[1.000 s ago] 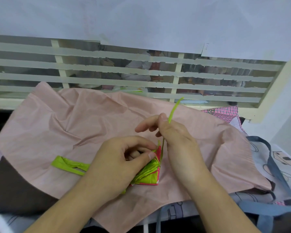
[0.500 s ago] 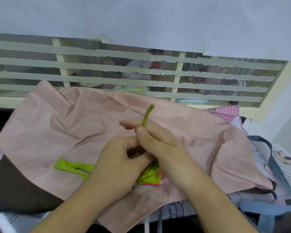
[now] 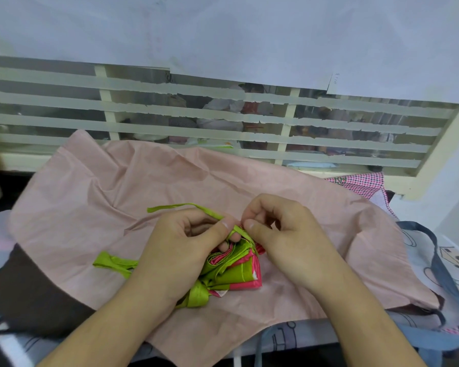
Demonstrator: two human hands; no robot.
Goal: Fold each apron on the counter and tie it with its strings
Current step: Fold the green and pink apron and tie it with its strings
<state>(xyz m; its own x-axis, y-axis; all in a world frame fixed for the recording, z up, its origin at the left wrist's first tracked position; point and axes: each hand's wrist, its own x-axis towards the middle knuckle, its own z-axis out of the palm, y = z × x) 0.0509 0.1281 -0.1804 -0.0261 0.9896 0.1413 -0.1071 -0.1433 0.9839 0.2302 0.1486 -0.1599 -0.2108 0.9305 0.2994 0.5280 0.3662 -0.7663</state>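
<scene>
Green string [image 3: 186, 207] crosses the top of the folded green-and-pink apron bundle [image 3: 236, 271], which sits on a spread pink apron [image 3: 104, 207] at the counter's near edge. Left hand [image 3: 180, 250]: thumb and curled fingers pinch the string just above the bundle. Right hand [image 3: 284, 234]: thumb and forefinger pinch the same string, tips nearly touching the left thumb. String's free end trails up and left, away from the right hand (so the left is nearer). Second green tail [image 3: 112, 262] lies left of the bundle. Knot probably not yet cinched; the pull would run left-right.
</scene>
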